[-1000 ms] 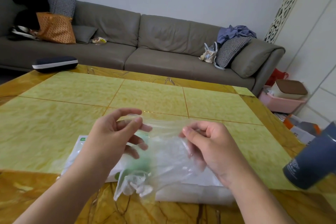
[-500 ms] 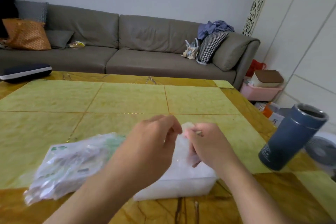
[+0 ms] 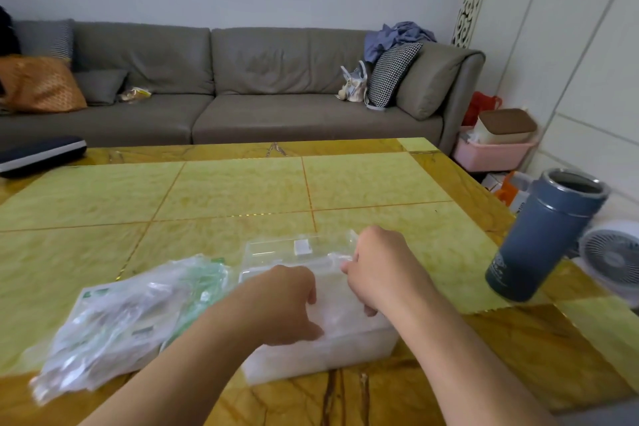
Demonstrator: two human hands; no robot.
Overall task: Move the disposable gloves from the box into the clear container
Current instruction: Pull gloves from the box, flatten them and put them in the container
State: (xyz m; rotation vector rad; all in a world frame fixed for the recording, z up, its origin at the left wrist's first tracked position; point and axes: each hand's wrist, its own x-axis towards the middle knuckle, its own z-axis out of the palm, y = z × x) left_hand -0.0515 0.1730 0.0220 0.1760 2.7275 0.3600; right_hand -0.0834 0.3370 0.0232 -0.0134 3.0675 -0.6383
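The clear container stands near the table's front edge, its hinged lid lying open behind it. Whitish plastic film fills its inside. My left hand and my right hand are both down over its opening, fingers curled, holding a thin clear disposable glove that is mostly hidden under them. Left of the container lies the flat white and green glove box, with a loose heap of clear gloves on top.
A tall dark blue tumbler stands open at the table's right edge. A dark flat case lies at the far left corner. A small white fan sits beyond the right edge. The yellow table stretches toward a grey sofa.
Both hands have come together and dropped from above the table into the container with the glove. The view has swung right, so the glove heap now lies on the left.
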